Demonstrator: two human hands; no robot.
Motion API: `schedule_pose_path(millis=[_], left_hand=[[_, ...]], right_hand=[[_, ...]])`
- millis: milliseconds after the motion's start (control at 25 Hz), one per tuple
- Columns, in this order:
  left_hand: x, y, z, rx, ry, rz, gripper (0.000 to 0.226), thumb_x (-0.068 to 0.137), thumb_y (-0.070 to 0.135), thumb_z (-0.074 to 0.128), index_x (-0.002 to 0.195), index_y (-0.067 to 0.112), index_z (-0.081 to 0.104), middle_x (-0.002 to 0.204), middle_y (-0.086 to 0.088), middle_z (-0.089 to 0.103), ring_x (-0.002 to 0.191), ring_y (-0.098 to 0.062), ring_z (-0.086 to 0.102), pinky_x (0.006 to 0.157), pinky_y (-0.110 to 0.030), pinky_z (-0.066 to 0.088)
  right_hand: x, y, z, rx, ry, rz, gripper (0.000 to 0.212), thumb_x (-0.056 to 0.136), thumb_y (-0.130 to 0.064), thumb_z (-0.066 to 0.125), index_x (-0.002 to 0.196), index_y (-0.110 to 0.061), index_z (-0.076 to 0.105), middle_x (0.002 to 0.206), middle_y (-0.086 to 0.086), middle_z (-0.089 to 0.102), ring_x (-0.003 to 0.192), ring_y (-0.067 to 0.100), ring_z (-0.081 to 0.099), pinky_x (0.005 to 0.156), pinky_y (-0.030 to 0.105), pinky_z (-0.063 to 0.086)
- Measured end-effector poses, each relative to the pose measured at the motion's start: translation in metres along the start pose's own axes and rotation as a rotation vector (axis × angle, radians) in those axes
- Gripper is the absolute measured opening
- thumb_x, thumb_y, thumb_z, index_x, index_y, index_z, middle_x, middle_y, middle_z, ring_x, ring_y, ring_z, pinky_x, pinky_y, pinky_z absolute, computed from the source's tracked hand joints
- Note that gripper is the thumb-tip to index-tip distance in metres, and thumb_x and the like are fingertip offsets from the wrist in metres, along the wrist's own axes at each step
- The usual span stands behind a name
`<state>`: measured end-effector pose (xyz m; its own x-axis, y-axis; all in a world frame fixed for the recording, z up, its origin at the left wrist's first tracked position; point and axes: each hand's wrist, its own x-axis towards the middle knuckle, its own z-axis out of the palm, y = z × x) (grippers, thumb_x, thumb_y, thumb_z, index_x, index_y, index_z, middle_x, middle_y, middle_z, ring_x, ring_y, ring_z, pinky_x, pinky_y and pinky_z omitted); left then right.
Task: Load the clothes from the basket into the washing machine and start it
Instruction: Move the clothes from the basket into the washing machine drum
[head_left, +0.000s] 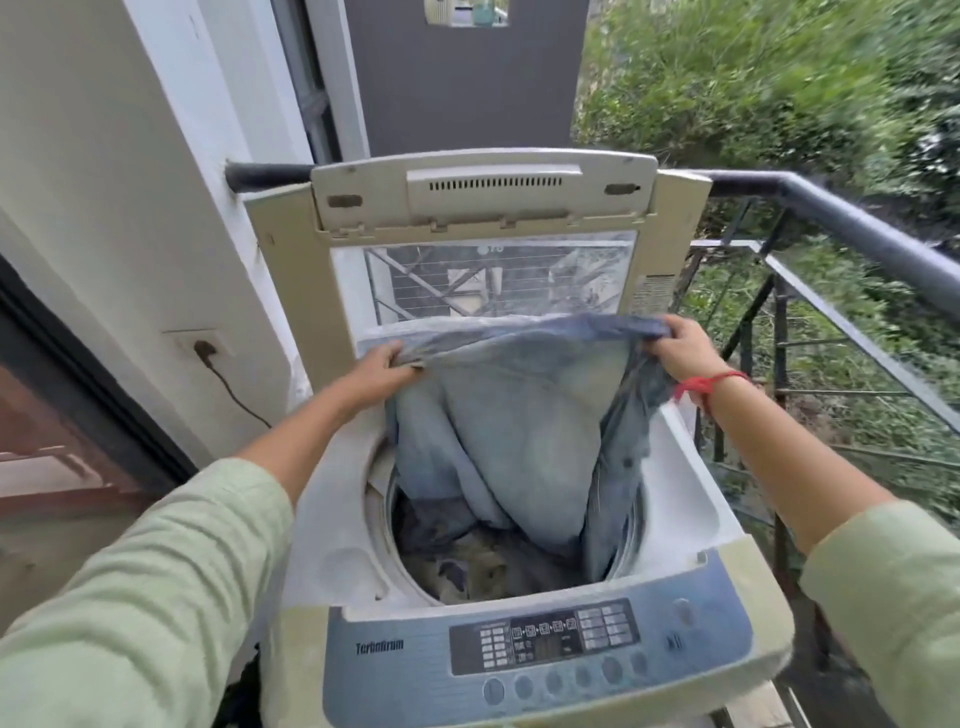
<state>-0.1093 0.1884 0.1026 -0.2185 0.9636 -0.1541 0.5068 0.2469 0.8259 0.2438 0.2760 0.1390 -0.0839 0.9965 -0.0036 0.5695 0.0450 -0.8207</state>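
The faded blue denim jeans (519, 415) hang by the waistband, legs trailing into the round drum (498, 551); limp, probably heavy. Left hand (379, 366) and right hand (675, 348) each pinch a waistband corner above the cream top-loading washing machine (691, 587).

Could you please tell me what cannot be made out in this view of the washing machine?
- Laundry basket: not within the head view's edges.
- Button labels on the dark grey control panel: too small and blurred, head view.
- Clothes deep in the drum: head view, mostly hidden by faded blue denim jeans held by left hand and right hand.
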Motion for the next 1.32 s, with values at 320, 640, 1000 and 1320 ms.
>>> schedule_pose_path(millis=[320, 640, 1000, 1320], left_hand=[[-0.043, -0.054, 0.066, 0.727, -0.039, 0.368, 0.024, 0.072, 0.012, 0.06, 0.094, 0.013, 0.05, 0.101, -0.011, 0.054, 0.096, -0.031, 0.052, 0.074, -0.034, 0.036], [-0.043, -0.084, 0.113, 0.901, -0.92, -0.165, 0.046, 0.082, 0.056, 0.058, 0.101, 0.014, 0.063, 0.106, -0.005, 0.062, 0.091, -0.023, 0.057, 0.076, -0.031, 0.041], [-0.02, -0.191, 0.2, 1.122, -0.95, -0.123, 0.066, 0.082, 0.043, 0.063, 0.137, 0.016, 0.041, 0.142, -0.017, 0.043, 0.124, -0.033, 0.048, 0.103, -0.039, 0.042], [-0.018, -0.15, 0.179, 0.705, -0.747, -0.309, 0.057, 0.085, 0.042, 0.061, 0.131, 0.009, 0.05, 0.135, -0.013, 0.051, 0.119, -0.027, 0.052, 0.092, -0.026, 0.041]], right_hand=[[-0.064, 0.039, 0.059, -0.469, -0.664, -0.26, 0.022, 0.084, -0.016, 0.058, 0.099, -0.029, 0.068, 0.1, -0.002, 0.069, 0.089, 0.018, 0.065, 0.086, 0.037, 0.053], [-0.068, 0.064, 0.111, -0.668, -1.152, 0.285, 0.05, 0.083, -0.058, 0.057, 0.111, -0.017, 0.063, 0.101, 0.004, 0.067, 0.077, 0.016, 0.059, 0.062, 0.024, 0.055], [-0.062, 0.128, 0.22, -1.319, -1.386, 0.133, 0.087, 0.092, -0.021, 0.055, 0.15, -0.019, -0.01, 0.158, 0.014, -0.007, 0.145, 0.033, 0.014, 0.113, 0.046, 0.026], [-0.035, 0.122, 0.183, -0.829, -1.019, 0.048, 0.041, 0.091, -0.028, 0.056, 0.13, -0.017, 0.049, 0.13, 0.007, 0.057, 0.108, 0.024, 0.059, 0.085, 0.027, 0.046]])
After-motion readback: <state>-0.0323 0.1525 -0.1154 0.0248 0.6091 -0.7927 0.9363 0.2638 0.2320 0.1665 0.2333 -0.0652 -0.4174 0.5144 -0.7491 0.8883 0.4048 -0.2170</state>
